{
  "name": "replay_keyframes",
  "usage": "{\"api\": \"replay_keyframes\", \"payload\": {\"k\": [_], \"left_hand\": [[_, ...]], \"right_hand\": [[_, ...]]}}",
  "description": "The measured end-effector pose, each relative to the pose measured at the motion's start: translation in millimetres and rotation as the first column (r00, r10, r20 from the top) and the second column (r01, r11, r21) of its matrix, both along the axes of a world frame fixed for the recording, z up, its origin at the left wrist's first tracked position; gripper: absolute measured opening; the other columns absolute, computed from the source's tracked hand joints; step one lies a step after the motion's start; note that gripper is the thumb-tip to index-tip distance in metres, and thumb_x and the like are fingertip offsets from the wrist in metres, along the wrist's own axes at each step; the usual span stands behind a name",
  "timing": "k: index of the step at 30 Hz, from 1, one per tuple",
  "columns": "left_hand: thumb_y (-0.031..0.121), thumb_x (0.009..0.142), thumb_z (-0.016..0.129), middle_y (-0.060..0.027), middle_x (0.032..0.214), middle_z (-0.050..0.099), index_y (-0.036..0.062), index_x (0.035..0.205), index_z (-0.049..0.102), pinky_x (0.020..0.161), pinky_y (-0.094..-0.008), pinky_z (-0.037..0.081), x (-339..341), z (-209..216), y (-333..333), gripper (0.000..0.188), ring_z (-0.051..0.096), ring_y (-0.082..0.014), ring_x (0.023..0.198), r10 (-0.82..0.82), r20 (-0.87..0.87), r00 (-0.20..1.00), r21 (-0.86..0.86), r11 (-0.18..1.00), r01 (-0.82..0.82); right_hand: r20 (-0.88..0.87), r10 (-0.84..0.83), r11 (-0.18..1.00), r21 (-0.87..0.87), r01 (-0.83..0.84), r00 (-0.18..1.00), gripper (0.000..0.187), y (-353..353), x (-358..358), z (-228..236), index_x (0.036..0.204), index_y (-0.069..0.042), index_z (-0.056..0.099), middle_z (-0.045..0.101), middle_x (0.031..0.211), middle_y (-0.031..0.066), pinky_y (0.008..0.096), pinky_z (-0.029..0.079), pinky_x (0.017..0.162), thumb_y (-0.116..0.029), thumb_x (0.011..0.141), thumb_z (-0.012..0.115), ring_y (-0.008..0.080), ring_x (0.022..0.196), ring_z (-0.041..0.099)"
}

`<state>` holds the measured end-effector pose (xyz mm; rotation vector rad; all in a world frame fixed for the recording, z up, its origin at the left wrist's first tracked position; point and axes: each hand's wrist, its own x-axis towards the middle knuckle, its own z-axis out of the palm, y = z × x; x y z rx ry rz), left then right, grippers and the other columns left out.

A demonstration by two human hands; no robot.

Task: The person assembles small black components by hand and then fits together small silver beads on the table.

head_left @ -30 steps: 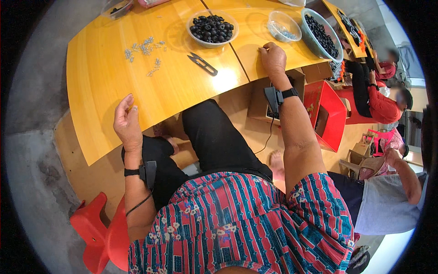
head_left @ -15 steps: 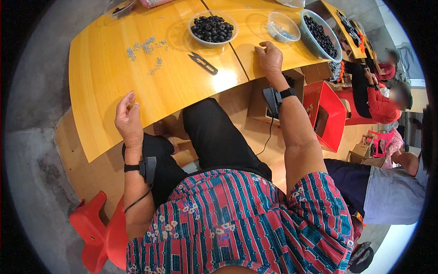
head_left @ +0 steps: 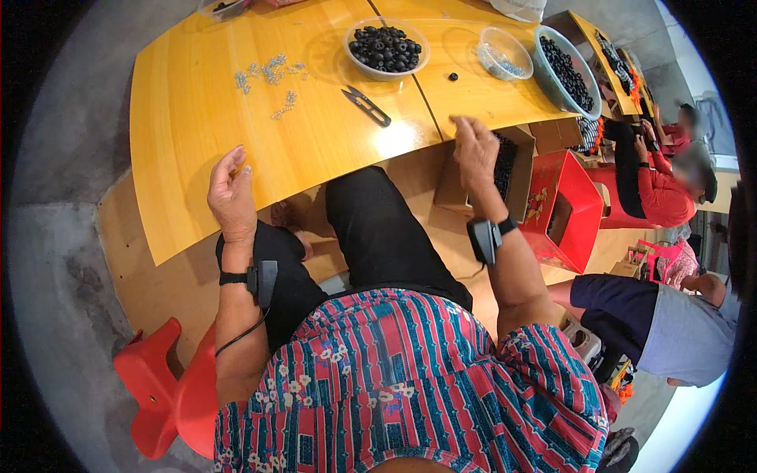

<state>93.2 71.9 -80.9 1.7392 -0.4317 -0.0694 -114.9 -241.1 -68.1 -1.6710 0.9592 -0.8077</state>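
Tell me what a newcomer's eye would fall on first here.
Probably the bright yellow table across the top, bearing a clear bowl of black beads. Next, perhaps, the boldly striped shirt at the bottom centre. Above it, the left hand and right hand are at the table's near edge.

Bright glare whitens the glossy yellow wooden table (head_left: pixel 197 118) near its front edge; black vignetting darkens the view's corners.

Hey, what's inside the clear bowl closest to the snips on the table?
The clear bowl holds a heap of small black beads, some showing round holes. The heap hides the bowl's bottom, so anything underneath can't be seen.
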Motion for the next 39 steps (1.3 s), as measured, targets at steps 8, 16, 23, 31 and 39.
{"api": "replay_keyframes", "payload": {"k": [8, 16, 23, 31, 39], "left_hand": [[-0.001, 0.087, 0.057, -0.0087, 0.114, 0.062, -0.0008, 0.117, 0.060, 0.092, -0.0278, 0.045, 4.5, -9.5, -0.6, 0.030, 0.057, -0.0157, 0.107, -0.002, -0.012, 1.000, -0.023, 1.000, 0.002], [-0.002, 0.086, 0.058, -0.0078, 0.110, 0.064, -0.0023, 0.115, 0.060, 0.091, -0.0274, 0.046, 17.3, -12.6, -4.8, 0.029, 0.058, -0.0149, 0.103, 0.011, 0.011, 1.000, -0.066, 0.998, -0.011], [-0.001, 0.087, 0.059, -0.0097, 0.116, 0.061, -0.0027, 0.121, 0.057, 0.096, -0.0288, 0.045, 23.3, -23.7, -3.9, 0.034, 0.056, -0.0163, 0.109, 0.004, -0.189, 0.982, -0.240, 0.970, -0.050], [0.000, 0.086, 0.060, -0.0039, 0.099, 0.064, -0.0003, 0.114, 0.063, 0.084, -0.0254, 0.048, -21.0, 12.5, 1.7, 0.028, 0.058, -0.0105, 0.092, -0.081, -0.067, 0.994, -0.105, 0.992, 0.074], [0.004, 0.088, 0.061, -0.0050, 0.097, 0.065, -0.0006, 0.126, 0.052, 0.072, -0.0209, 0.049, -80.4, 46.2, -9.6, 0.039, 0.059, -0.0072, 0.085, -0.350, -0.341, 0.872, -0.359, 0.906, 0.223]], "right_hand": [[0.292, 0.118, 0.776, 0.570, -0.271, 0.949, 0.023, 53.5, -8.9, 0.4, 0.097, -0.002, 0.062, 0.043, 0.068, -0.0049, 0.0195, 0.030, 0.049, -0.024, 0.096, 0.054, 0.0043, 0.056, 0.035], [0.576, 0.082, 0.698, 0.549, -0.460, 0.813, 0.029, 56.9, 33.8, 37.5, 0.118, 0.003, 0.055, 0.061, 0.098, 0.0104, 0.0304, 0.053, 0.081, 0.004, 0.088, 0.055, 0.0167, 0.082, 0.060], [0.520, 0.216, 0.742, 0.463, -0.485, 0.826, 0.031, 91.6, 44.5, 52.9, 0.114, 0.004, 0.059, 0.066, 0.103, 0.0172, 0.0305, 0.057, 0.075, 0.009, 0.083, 0.059, 0.0201, 0.084, 0.067], [0.354, 0.489, 0.797, 0.191, -0.573, 0.797, 0.044, 123.8, 47.1, 59.3, 0.127, 0.001, 0.052, 0.067, 0.103, 0.0183, 0.0276, 0.056, 0.076, 0.009, 0.084, 0.058, 0.0202, 0.085, 0.068], [0.247, 0.610, 0.772, 0.032, -0.635, 0.753, 0.052, 149.3, 52.2, 51.5, 0.133, -0.003, 0.049, 0.069, 0.101, 0.0152, 0.0249, 0.053, 0.080, 0.009, 0.083, 0.060, 0.0152, 0.091, 0.066]]}}
